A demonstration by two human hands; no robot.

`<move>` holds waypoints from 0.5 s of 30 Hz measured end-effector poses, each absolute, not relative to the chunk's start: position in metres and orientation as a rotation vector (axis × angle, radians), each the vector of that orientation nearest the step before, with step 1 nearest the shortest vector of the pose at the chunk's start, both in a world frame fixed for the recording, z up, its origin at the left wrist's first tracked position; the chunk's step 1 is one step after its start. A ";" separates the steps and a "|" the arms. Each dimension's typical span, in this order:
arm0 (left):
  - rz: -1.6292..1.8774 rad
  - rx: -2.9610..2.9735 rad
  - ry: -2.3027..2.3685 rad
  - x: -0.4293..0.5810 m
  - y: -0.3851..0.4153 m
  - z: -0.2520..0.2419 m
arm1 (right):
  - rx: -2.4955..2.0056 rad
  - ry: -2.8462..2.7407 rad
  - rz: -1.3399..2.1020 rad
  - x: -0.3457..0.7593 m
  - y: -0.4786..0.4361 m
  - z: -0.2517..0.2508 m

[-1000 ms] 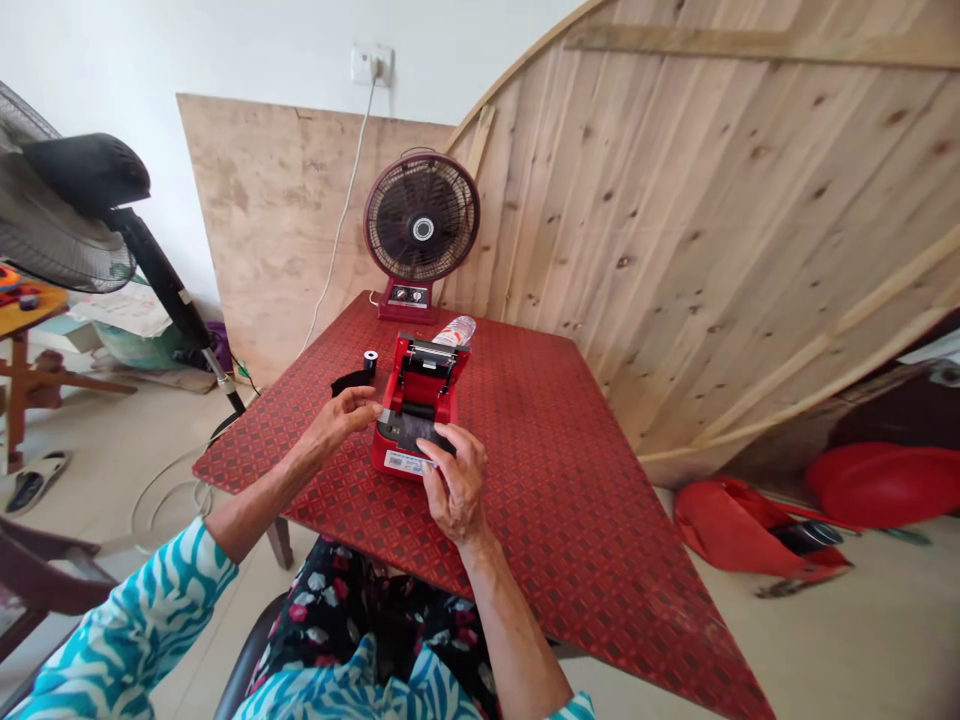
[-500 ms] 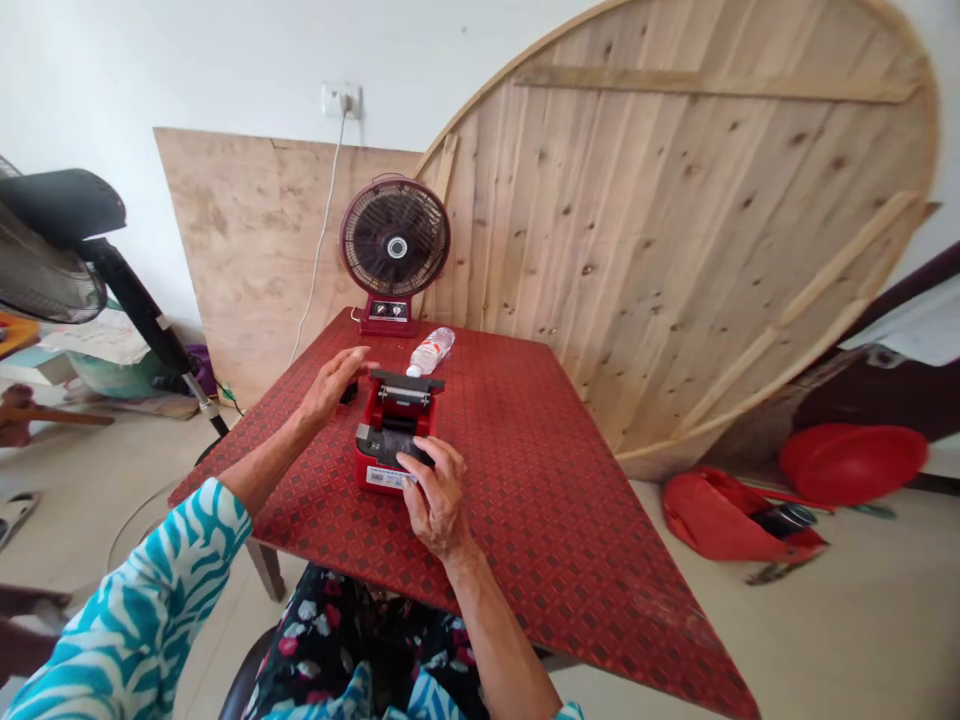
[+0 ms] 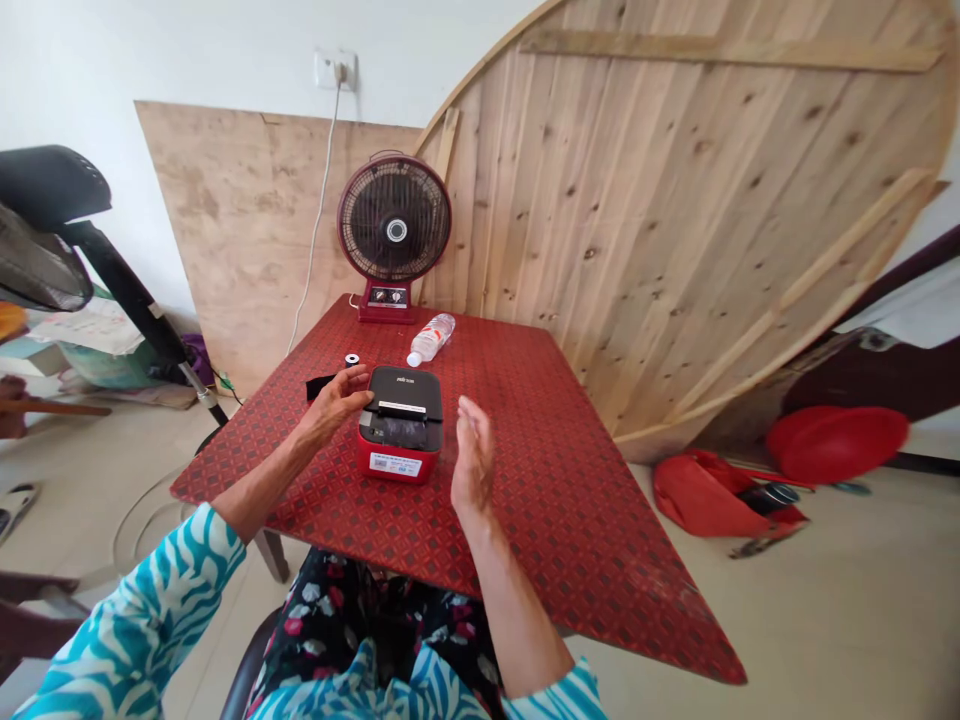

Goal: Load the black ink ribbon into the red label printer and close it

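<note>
A small red receipt printer (image 3: 399,462) with a black lid stands on the table, its lid down and a white label on its front. Beside its left edge is my left hand (image 3: 334,402), fingers stretched out, the tips at or against the lid's side; I cannot tell whether they touch. My right hand (image 3: 474,460) is held upright a little to the right of the printer, fingers extended and nothing in it. A small paper roll (image 3: 352,360) and a black strip (image 3: 318,386) lie beyond my left hand, partly covered by it.
A clear plastic bottle (image 3: 431,339) lies behind the printer. At the table's back stands a red fan (image 3: 394,230). The patterned red table (image 3: 540,480) fills the middle. A floor fan (image 3: 127,285) is at left, a red bag (image 3: 701,500) on the floor at right.
The printer's lid has gone from raised to down. My right hand has left the printer's front and moved to its right. My left hand has lowered slightly beside the lid.
</note>
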State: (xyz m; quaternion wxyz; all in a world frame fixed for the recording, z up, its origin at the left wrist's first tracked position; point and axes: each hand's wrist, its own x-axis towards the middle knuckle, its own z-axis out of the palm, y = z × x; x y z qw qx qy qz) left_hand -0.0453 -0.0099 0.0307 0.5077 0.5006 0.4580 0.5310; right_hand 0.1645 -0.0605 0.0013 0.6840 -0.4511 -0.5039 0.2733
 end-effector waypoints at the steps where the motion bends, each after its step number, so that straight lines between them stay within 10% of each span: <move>1: 1.250 1.160 1.109 -0.045 -0.010 0.031 | -1.042 -1.019 0.758 0.163 -0.051 0.002; 15: 1.093 1.115 1.177 -0.047 -0.014 0.038 | -0.965 -0.892 1.102 0.153 -0.022 0.001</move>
